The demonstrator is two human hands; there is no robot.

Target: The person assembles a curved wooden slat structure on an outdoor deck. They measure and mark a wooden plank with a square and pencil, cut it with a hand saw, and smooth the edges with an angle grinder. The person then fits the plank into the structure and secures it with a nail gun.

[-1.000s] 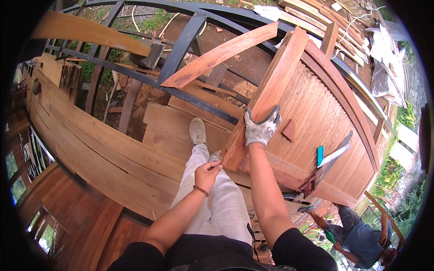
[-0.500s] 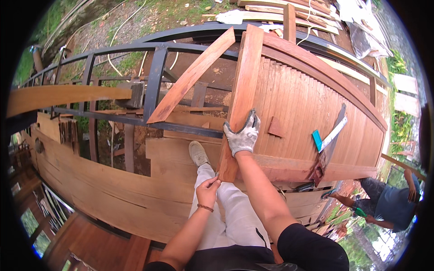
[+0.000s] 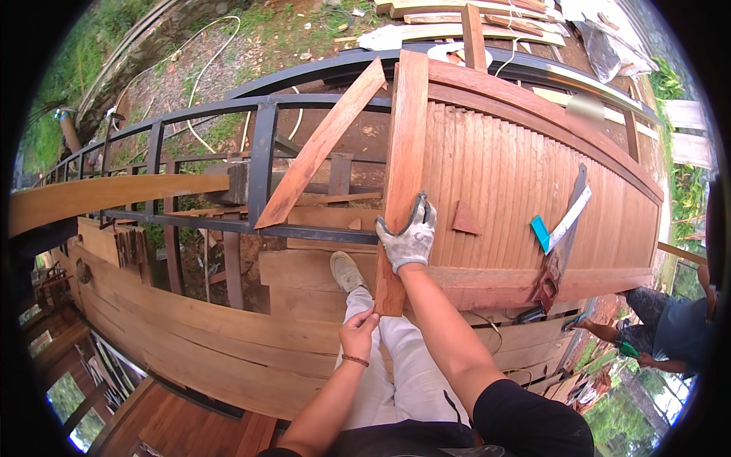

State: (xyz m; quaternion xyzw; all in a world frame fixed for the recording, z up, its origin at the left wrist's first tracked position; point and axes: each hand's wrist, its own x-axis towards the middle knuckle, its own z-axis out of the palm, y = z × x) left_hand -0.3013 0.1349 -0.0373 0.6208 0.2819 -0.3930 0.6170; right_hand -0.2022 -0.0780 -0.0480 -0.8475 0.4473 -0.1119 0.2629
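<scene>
Bare left grip [image 3: 358, 333] is pinching the lower end of the reddish board [image 3: 407, 129], while the gloved right grip [image 3: 409, 232] is clasping its width. Mid-frame, the board is lying along the slatted panel's [image 3: 502, 190] left edge, seemingly positioned but not yet secured, showing long sides and streaky grain.

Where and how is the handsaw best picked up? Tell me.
Probably best to grip the reddish-brown handle, coming from the near side: it lies by the near edge of the slatted panel, uncovered, while the try square lies across the blade.
</scene>
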